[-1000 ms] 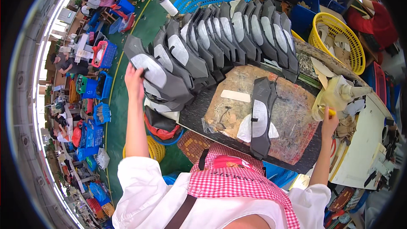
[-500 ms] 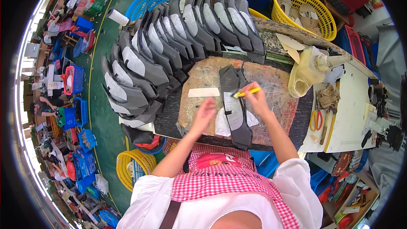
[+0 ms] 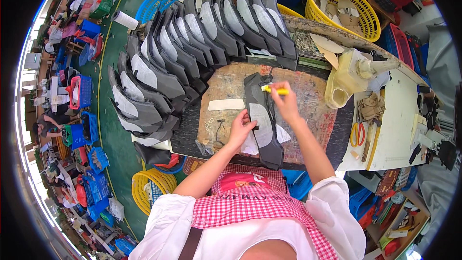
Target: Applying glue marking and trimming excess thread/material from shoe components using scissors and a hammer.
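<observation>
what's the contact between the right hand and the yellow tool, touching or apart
Touching: the head view shows the right hand closed around the yellow tool, no gap between them.

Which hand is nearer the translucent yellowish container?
Right. The right hand, gripping a yellow-handled tool, is left of the container; the left hand, touching the gray piece, is farther left.

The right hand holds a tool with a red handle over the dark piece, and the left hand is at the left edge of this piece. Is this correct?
Not quite: the handle of the tool is yellow, as the head view shows. The right hand and left hand are placed at the dark piece as you say.
</observation>
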The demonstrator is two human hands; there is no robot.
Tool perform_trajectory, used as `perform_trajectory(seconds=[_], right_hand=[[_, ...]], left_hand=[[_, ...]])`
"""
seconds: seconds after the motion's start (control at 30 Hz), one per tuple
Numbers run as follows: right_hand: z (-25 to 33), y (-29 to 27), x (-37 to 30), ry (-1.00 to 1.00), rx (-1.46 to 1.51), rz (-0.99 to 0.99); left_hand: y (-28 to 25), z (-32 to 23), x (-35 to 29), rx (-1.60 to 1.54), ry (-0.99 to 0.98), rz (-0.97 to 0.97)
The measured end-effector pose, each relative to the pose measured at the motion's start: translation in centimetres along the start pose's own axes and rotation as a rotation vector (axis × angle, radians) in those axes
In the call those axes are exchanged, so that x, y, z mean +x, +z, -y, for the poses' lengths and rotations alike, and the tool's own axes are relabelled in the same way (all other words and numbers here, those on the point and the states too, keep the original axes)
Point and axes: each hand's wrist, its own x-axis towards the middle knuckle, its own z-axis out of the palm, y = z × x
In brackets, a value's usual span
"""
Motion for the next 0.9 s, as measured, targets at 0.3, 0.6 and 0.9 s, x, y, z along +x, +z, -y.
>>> perform_trajectory(seconds=[0.3, 0.6, 0.9], right_hand=[[3.3, -13.5, -4.1, -0.118, -0.483, -0.521], [4.2, -7.3, -3.1, 0.138, 0.241, -0.151], [-1.6, -6.8, -16.4, 0.060, -0.013, 0.217]], left_hand=[[-0.8, 0.1, 0.2, -0.131, 0.028, 0.010], [-1.2, -0.2, 1.4, -0.052, -0.013, -0.023], [-1.3, -0.2, 1.2, -0.101, -0.010, -0.047]])
